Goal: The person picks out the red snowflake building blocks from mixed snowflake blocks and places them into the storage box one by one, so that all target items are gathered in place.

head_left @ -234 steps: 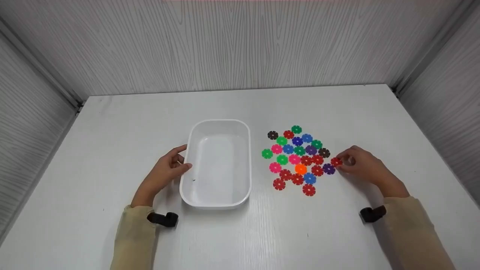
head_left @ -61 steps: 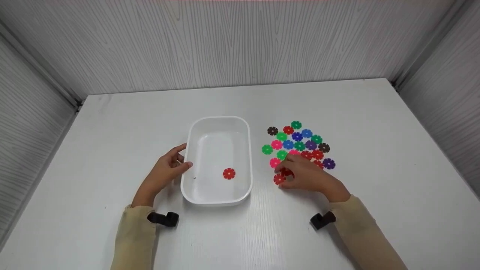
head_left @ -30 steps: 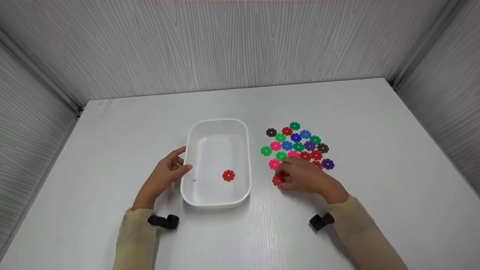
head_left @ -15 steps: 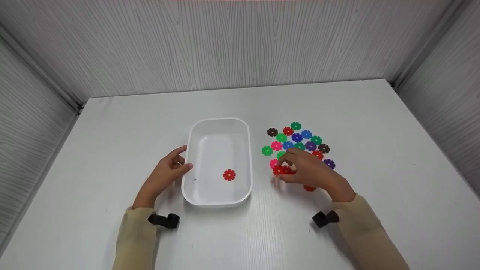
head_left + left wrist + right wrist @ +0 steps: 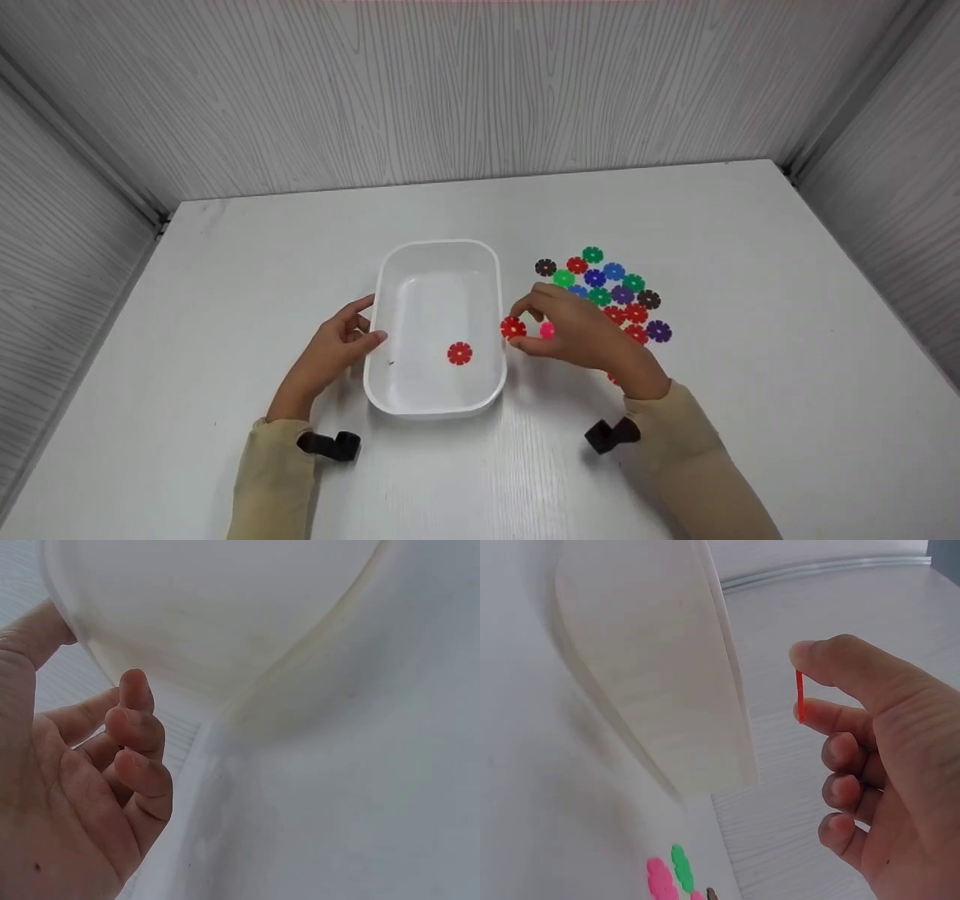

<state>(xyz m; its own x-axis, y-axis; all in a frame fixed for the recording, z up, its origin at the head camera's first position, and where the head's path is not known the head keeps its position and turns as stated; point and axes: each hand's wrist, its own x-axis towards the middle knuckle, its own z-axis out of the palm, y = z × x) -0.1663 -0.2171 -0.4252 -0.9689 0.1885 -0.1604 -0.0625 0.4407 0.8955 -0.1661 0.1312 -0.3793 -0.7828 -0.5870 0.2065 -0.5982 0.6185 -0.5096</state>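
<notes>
A white rectangular tray point(image 5: 431, 307) stands near the middle of the table, with one red notched plastic disc point(image 5: 460, 353) lying inside. My left hand point(image 5: 326, 352) holds the tray's left side, thumb on the rim and fingers against the outside. In the left wrist view, the left hand's point(image 5: 82, 795) other fingers curl beside the tray wall point(image 5: 202, 622). Between thumb and forefinger, my right hand point(image 5: 581, 326) pinches another red disc point(image 5: 513, 328) at the tray's right rim. The right wrist view shows this disc point(image 5: 800, 697) edge-on, level with the rim.
Right of the tray lie several loose notched discs, among them a purple disc point(image 5: 659, 331), a dark brown disc point(image 5: 546, 267) and a green disc point(image 5: 592, 255). My right hand and forearm cover part of this group. A grey wood-grain panel point(image 5: 480, 90) rises behind the table point(image 5: 300, 240).
A red disc now lies in the tray, where none lay at first. My right hand has lifted another red disc from the group and moved it left to the rim. My left hand has stayed put.
</notes>
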